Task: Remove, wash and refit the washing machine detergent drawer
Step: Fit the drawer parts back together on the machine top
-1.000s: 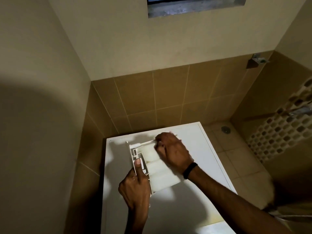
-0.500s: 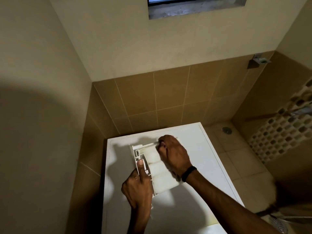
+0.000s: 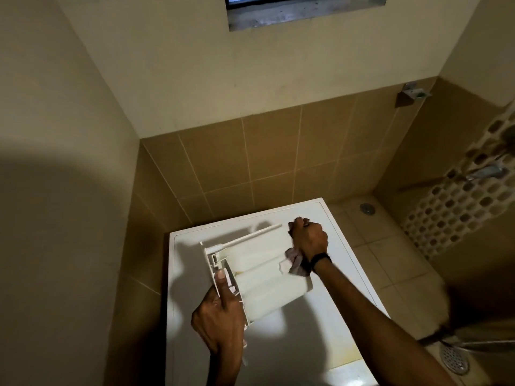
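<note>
1. While the left hand (image 3: 220, 323) clamps the near-left end of the detergent drawer (image 3: 259, 277), thumb laid flat along its front frame, the right hand (image 3: 308, 242) is clenched around a crumpled cloth (image 3: 296, 263) whose loose tail hangs below the wrist.
2. A second ago that right fist was pressed over the drawer's far-left part, close to the thin rod (image 3: 250, 236); it has since swept to the drawer's far-right end, so most of the ribbed surface now lies bare.
3. The left hand's hold has stayed much the same, steadying the part through the stroke.
4. The drawer is out of its slot, resting tilted on the white top of the washing machine (image 3: 306, 344), which stands in a tiled corner.
5. My reading: this is one wiping pass in the cleaning stage. Yellowish staining shows between the ribs, so more strokes seem likely before refitting.
</note>
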